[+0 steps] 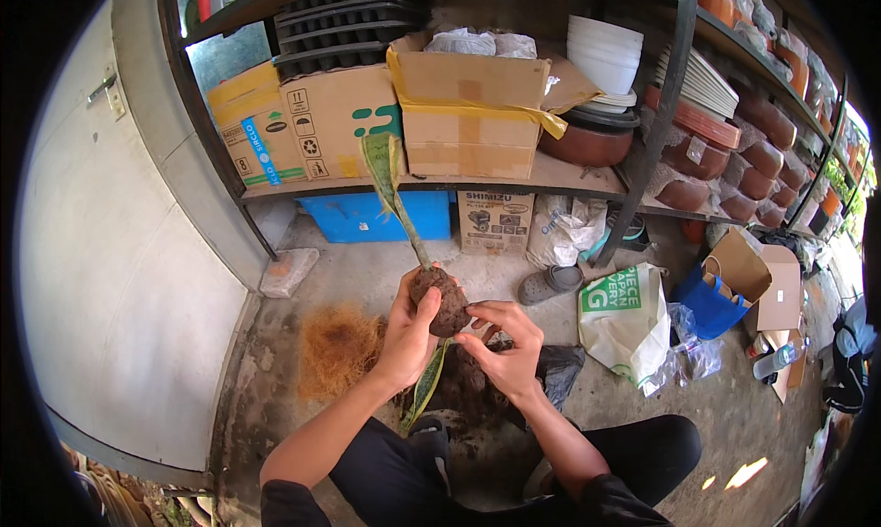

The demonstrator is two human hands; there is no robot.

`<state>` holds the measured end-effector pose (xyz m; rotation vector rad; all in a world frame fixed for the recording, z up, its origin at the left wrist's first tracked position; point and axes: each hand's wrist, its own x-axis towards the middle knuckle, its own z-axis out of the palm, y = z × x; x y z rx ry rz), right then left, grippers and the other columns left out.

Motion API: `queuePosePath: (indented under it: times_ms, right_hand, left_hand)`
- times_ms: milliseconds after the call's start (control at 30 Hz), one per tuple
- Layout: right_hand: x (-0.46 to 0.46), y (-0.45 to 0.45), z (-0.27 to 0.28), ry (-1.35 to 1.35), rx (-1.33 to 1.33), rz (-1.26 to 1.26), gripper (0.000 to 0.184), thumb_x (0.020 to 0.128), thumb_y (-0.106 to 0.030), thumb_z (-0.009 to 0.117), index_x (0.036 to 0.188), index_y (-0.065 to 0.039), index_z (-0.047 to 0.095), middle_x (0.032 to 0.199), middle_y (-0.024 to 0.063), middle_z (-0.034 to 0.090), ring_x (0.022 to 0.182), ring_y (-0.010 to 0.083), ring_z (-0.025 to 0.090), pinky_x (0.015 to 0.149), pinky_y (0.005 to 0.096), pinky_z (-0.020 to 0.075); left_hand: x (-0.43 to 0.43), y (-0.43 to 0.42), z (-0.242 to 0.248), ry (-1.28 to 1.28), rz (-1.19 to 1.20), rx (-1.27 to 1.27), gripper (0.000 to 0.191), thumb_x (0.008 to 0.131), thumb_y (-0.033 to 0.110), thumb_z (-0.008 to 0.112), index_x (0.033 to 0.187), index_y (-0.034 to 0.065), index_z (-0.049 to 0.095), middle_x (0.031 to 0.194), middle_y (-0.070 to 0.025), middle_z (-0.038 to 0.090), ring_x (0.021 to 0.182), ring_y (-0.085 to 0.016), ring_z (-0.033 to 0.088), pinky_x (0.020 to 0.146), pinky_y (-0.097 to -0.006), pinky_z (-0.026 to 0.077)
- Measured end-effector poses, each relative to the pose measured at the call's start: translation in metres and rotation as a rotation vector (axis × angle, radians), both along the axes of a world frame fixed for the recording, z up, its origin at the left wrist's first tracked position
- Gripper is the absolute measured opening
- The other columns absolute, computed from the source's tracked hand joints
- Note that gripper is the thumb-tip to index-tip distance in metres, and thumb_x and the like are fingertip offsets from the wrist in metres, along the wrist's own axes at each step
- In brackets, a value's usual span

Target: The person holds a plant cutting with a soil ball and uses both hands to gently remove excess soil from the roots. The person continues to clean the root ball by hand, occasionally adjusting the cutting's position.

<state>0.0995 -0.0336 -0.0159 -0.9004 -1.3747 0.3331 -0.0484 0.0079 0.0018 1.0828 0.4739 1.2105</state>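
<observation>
My left hand (pixel 407 341) is closed around a ball of dark soil (pixel 440 301), its thumb lying across the front. From the top of the ball rises a snake plant leaf (pixel 387 176), green with yellow edges and leaning to the left. The fingertips of my right hand (pixel 506 344) are at the ball's lower right side, thumb and fingers apart. Below my hands lies a second variegated leaf (pixel 428 384); its base is hidden. Loose dark soil (pixel 468 389) is heaped near my feet, beside a black plastic bag (pixel 561 372). A mat of brown fibre (pixel 337 350) lies left of my hands.
Ahead stands a metal shelf (pixel 427 183) with cardboard boxes, seedling trays and pots. Below it are a blue container (pixel 382 217) and a grey clog (pixel 550 284). To the right lie a white-and-green bag (pixel 623 320), a blue bag (pixel 712 303) and a plastic bottle (pixel 778 358).
</observation>
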Motion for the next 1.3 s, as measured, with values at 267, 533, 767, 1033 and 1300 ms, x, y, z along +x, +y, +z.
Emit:
queuePosePath:
  times_ms: [267,533,767,1033,1300]
  right_hand:
    - [0.002,0.002,-0.003,-0.121,0.153,-0.154,0.018,0.076,0.004,0.075,0.093,-0.002,0.072,0.094,0.0117,0.070,0.079,0.0189,0.068,0.065,0.0269,0.0531]
    - [0.001,0.006,-0.012,-0.082,-0.011,-0.117,0.008,0.082,0.006,0.067,0.085,0.000,0.064,0.086,0.0089,0.067,0.076,0.0206,0.062,0.065,0.0290,0.0484]
    - [-0.003,0.017,-0.047,0.103,-0.381,0.106,0.006,0.088,-0.002,0.065,0.092,0.002,0.063,0.091,0.0080,0.068,0.081,0.0138,0.063,0.064,0.0262,0.0474]
    - [-0.011,0.038,-0.064,-0.114,-0.408,0.354,0.033,0.090,-0.005,0.063,0.123,-0.002,0.061,0.109,0.0136,0.067,0.090,0.0180,0.065,0.073,0.0303,0.0510]
    - [0.022,0.037,0.002,0.214,-0.400,0.446,0.048,0.097,-0.018,0.058,0.141,-0.004,0.046,0.137,0.0128,0.052,0.118,0.0251,0.056,0.095,0.0385,0.0492]
  left_hand:
    - [0.013,0.000,-0.001,0.012,0.081,-0.055,0.040,0.101,0.022,0.052,0.135,0.0082,0.038,0.118,-0.0060,0.052,0.109,-0.016,0.054,0.093,-0.0338,0.049]
    - [0.010,0.010,-0.002,-0.002,0.090,-0.114,0.043,0.102,0.037,0.048,0.133,0.0084,0.040,0.116,-0.0074,0.053,0.108,-0.021,0.055,0.095,-0.0410,0.048]
    - [-0.010,0.027,0.008,-0.079,0.152,-0.053,0.042,0.101,0.040,0.048,0.131,0.0112,0.044,0.113,-0.0067,0.055,0.107,-0.020,0.056,0.094,-0.0443,0.049]
    - [-0.018,0.024,0.008,-0.162,0.070,-0.097,0.044,0.097,0.032,0.057,0.132,0.0093,0.042,0.116,-0.0090,0.054,0.111,-0.023,0.055,0.094,-0.0461,0.051]
    - [-0.010,0.017,0.009,-0.030,-0.001,0.003,0.049,0.092,0.011,0.065,0.134,0.0073,0.039,0.117,-0.0095,0.055,0.108,-0.019,0.057,0.090,-0.0362,0.052]
